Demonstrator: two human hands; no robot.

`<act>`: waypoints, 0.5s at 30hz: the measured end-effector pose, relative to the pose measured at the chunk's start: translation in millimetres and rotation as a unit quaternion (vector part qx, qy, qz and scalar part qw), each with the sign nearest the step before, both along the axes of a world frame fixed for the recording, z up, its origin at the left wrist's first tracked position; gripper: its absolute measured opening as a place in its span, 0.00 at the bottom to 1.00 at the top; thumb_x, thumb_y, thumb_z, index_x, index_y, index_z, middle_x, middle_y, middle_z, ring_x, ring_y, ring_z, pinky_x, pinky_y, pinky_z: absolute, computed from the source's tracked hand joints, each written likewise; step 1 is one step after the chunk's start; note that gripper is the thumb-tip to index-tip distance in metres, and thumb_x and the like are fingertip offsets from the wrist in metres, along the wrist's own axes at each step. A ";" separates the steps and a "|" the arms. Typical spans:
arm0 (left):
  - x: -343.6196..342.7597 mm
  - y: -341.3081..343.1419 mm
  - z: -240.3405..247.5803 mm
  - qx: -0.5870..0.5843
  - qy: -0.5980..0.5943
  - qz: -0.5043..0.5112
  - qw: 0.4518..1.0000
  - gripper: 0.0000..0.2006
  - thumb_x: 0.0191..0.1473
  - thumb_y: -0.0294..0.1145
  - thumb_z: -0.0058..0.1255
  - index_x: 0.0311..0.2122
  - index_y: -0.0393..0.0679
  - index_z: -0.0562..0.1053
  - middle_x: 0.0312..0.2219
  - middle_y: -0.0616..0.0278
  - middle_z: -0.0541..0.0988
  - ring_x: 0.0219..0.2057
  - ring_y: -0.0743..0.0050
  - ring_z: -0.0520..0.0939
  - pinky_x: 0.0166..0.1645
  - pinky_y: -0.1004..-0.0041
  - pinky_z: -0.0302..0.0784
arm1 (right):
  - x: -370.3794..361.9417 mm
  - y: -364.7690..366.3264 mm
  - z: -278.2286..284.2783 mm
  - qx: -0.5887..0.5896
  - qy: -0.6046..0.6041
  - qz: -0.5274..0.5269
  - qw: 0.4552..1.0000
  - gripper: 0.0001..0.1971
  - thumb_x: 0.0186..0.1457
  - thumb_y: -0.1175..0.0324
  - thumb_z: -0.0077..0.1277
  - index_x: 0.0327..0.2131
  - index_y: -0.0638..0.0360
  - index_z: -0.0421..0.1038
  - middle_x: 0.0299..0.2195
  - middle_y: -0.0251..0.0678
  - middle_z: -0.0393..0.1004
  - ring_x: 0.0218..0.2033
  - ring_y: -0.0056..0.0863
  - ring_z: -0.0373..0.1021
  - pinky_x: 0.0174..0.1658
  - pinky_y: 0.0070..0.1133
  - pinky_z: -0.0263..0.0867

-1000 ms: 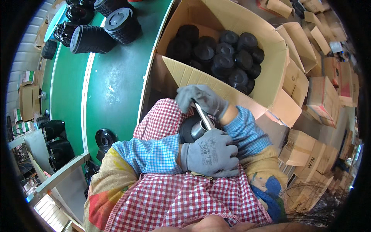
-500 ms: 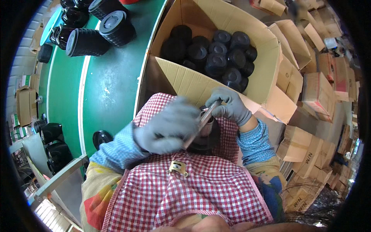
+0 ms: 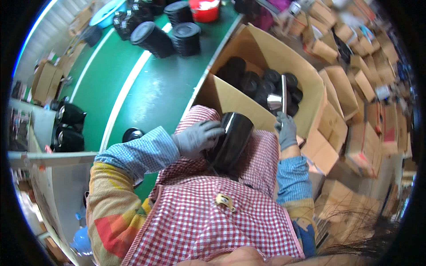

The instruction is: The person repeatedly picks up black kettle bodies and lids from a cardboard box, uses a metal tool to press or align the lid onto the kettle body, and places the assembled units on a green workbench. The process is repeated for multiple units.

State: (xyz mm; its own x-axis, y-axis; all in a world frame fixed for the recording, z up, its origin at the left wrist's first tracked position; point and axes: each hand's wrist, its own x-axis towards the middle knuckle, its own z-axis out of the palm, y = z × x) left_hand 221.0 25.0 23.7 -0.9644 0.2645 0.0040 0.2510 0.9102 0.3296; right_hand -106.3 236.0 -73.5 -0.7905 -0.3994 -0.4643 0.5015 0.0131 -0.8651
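Observation:
A glossy black cylindrical pot [image 3: 231, 139] lies tilted across my lap on the red-and-white checked apron [image 3: 208, 221]. My left hand [image 3: 199, 137], in a grey glove, is closed against the pot's left side near its upper end, steadying it. My right hand [image 3: 286, 129], also gloved, is raised at the near edge of the carton. It grips a long silvery bar with a cup-shaped metal piece [image 3: 275, 101] beside it. How the cup and bar join is too small to make out.
An open carton [image 3: 248, 99] holding several black round pieces [image 3: 266, 85] stands ahead. On the green table [image 3: 133, 95] are stacks of black lids [image 3: 153, 39], a red basin [image 3: 205, 9] and a small black disc [image 3: 133, 134]. Cardboard boxes [image 3: 366, 148] crowd the right.
My hands have moved apart: the right has lifted the silvery bar and cup away to the upper right, and the left now rests on the pot. The view has shifted leftward.

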 end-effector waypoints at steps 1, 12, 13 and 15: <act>2.6 -13.5 38.9 0.003 -0.069 0.019 0.997 0.22 0.42 0.38 0.67 0.44 0.42 0.78 0.62 0.48 0.66 0.63 0.48 0.67 0.62 0.50 0.69 | 0.5 -9.7 -1.1 0.023 0.044 0.027 0.998 0.11 0.64 0.61 0.55 0.42 0.60 0.73 0.28 0.28 0.73 0.19 0.16 0.64 0.25 0.17 0.64; 178.0 -181.1 43.3 0.499 0.395 0.609 0.474 0.24 0.52 0.18 0.61 0.56 0.33 0.73 0.42 0.65 0.82 0.42 0.79 0.80 0.49 0.76 0.75 | 129.3 -240.8 27.7 0.141 0.399 0.467 0.777 0.13 0.60 0.56 0.55 0.38 0.56 0.78 0.34 0.44 0.79 0.38 0.41 0.76 0.42 0.33 0.70; 184.1 -208.3 32.0 0.493 0.426 0.610 0.451 0.24 0.53 0.18 0.61 0.56 0.33 0.72 0.42 0.65 0.82 0.41 0.80 0.79 0.48 0.77 0.74 | 135.8 -254.7 18.9 0.134 0.460 0.448 0.754 0.14 0.59 0.55 0.55 0.38 0.56 0.78 0.37 0.46 0.78 0.41 0.44 0.75 0.45 0.35 0.69; 212.6 -265.2 2.3 0.516 0.450 0.613 0.395 0.17 0.51 0.16 0.61 0.47 0.34 0.75 0.34 0.65 0.81 0.31 0.79 0.79 0.38 0.80 0.75 | 156.3 -282.1 19.1 0.145 0.420 0.465 0.766 0.14 0.59 0.55 0.55 0.38 0.55 0.78 0.39 0.46 0.78 0.43 0.45 0.74 0.48 0.35 0.69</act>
